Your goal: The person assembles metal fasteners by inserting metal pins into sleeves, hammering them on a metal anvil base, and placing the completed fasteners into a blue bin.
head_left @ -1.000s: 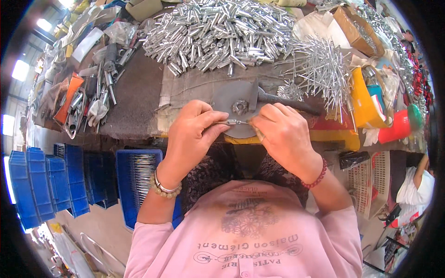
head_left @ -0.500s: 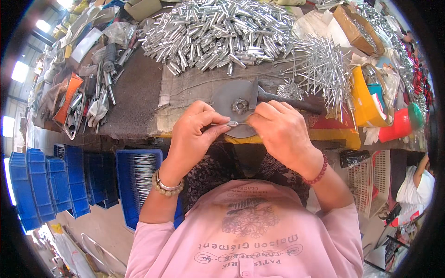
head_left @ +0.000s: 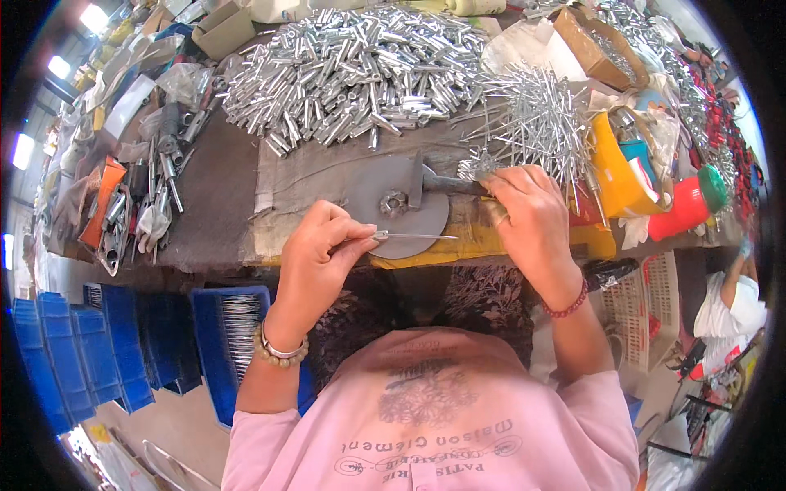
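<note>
My left hand pinches the end of a thin metal rod with a small silver fitting at its tip. The rod points right, over a round grey metal plate with a nut-like piece and an upright dark part on it. My right hand is over the dark bar that runs right from the plate, thumb and fingers apart. Its fingertips reach a small heap of tiny silver parts; they are slightly blurred, and no held thing shows.
A large pile of silver metal tubes covers the bench's far side, with long thin rods right of it. A yellow container and red jar stand right, tools left. Blue bins stand below left.
My right hand has let go of the rod's fitting end and moved right to the small parts. My left hand keeps the rod, now in full view. The whole view has shifted slightly.
</note>
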A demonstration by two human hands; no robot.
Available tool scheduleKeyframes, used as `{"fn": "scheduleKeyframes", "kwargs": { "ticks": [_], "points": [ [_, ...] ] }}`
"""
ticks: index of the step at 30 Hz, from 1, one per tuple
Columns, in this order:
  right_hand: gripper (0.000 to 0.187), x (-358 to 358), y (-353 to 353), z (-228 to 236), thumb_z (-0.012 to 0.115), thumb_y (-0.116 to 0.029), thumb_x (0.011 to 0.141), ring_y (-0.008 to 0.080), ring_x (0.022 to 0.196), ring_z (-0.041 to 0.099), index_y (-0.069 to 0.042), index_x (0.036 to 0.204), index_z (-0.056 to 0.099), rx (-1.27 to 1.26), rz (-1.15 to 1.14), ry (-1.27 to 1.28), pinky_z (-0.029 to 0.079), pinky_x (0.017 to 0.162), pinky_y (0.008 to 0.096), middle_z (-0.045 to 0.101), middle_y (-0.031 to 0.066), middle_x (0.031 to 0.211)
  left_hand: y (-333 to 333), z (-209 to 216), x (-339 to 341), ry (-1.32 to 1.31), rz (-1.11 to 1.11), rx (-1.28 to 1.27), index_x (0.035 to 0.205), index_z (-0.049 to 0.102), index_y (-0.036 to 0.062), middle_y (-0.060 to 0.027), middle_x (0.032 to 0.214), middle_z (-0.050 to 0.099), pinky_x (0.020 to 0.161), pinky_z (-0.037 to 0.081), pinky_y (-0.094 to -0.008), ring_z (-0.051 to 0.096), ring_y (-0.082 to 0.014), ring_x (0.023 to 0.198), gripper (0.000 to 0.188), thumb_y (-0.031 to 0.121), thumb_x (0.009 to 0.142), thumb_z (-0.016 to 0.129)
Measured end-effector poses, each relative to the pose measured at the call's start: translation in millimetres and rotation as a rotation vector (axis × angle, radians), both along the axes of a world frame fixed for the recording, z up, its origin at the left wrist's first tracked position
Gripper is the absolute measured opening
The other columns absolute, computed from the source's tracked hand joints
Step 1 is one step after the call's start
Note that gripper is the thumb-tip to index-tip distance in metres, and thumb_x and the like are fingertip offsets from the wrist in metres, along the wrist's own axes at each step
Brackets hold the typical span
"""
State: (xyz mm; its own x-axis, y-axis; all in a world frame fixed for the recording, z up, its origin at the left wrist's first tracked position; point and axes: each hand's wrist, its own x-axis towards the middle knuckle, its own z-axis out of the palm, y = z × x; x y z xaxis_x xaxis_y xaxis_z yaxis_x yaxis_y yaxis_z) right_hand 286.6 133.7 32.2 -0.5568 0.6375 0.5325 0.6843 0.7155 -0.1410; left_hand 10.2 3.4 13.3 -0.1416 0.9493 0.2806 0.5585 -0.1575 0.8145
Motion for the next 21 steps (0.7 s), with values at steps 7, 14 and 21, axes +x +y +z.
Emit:
{"fn": "scheduleKeyframes", "kwargs": {
  "ticks": [7,14,21],
  "points": [
    [0.033,-5.7,1.2,-6.6,0.085,-0.001,0.077,0.0317,0.106,0.065,-0.007,0.109,0.08,-0.137,0.12,0.088,0.054,0.097,0.043,0.069,0.0082,0.106,3.0,-1.6,-0.1,0.003,0.006,0.026,0.102,0.081,0.0011,-0.0085,0.096,0.067,0.074,0.052,-0.0322,0.067,-0.0219,0.085,0.016,0.001,0.087,0.087],
    [0.019,-8.7,33.0,2.4,0.084,-0.007,0.084,0.0327,0.104,0.067,-0.005,0.102,0.08,-0.152,0.108,0.103,0.056,0.093,0.0443,0.07,0.0097,0.101,0.5,-0.7,0.2,-0.005,0.019,0.011,0.102,0.082,0.0014,-0.0088,0.096,0.067,0.075,0.053,-0.0331,0.067,-0.0229,0.086,0.016,0.002,0.087,0.087],
    [0.015,-28.7,56.6,0.9,0.08,-0.009,0.087,0.0329,0.106,0.069,-0.005,0.102,0.081,-0.185,0.072,-0.04,0.057,0.095,0.0447,0.071,0.0104,0.102,-0.9,2.3,-0.8,-0.011,-0.009,-0.015,0.104,0.082,0.0025,-0.0056,0.097,0.062,0.079,0.049,-0.0301,0.062,-0.0187,0.09,0.018,-0.003,0.087,0.086]
  ]
}}
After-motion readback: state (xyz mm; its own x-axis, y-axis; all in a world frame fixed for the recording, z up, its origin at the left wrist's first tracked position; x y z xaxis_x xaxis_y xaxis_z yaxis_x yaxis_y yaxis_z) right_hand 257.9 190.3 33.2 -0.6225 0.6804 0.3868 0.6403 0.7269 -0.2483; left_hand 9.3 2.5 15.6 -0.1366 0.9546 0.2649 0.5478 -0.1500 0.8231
